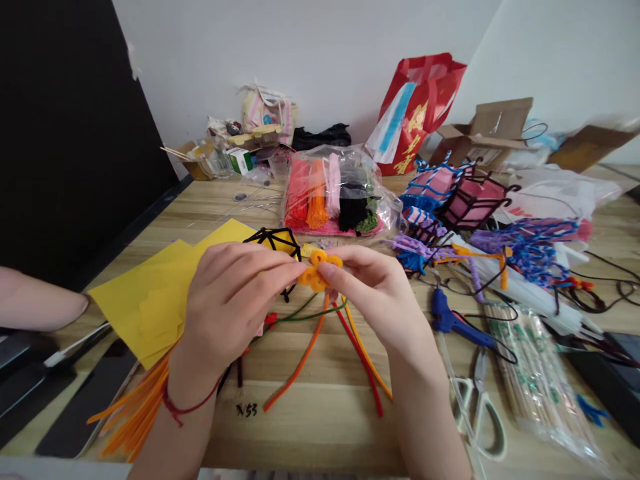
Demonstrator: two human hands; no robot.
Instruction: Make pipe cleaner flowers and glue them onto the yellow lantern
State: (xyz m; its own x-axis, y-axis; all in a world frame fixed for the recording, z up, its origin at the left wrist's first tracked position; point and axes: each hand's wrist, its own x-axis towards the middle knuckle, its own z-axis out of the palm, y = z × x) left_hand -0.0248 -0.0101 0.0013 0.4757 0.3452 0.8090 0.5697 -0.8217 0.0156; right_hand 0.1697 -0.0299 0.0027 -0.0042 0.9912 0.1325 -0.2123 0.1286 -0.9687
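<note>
Right up close, both bare hands meet in front of the chest: the left hand point(235, 293) pinches from one side, its fingertips against the left edge of a yellow looped flower point(320, 270), while the right hand point(373, 293) grips from the other, thumb laid across its near face. So the flower sits between the two, just right of the left fingertips and tucked under the right thumb, which covers more of it; its petals spread roughly round, so no long axis stands out. Behind those fingers, the flower's back and the joint at its centre are hidden. Below the hands, an orange strand point(300, 373), a red strand point(357, 360) and a yellow-orange strand point(367, 353) run down toward the near side of the table point(310, 433); whether any of them joins the flower, I can't tell, their upper ends are lost under the fingers. Just beyond, a black frame point(273, 233) peeks out, mostly cut off by the left hand, which also overlaps the yellow sheets point(165, 273). Farther back lies a clear bag point(333, 193) of coloured bundles, glare blurring its folds, and against the wall stands a red carrier bag point(420, 107).
</note>
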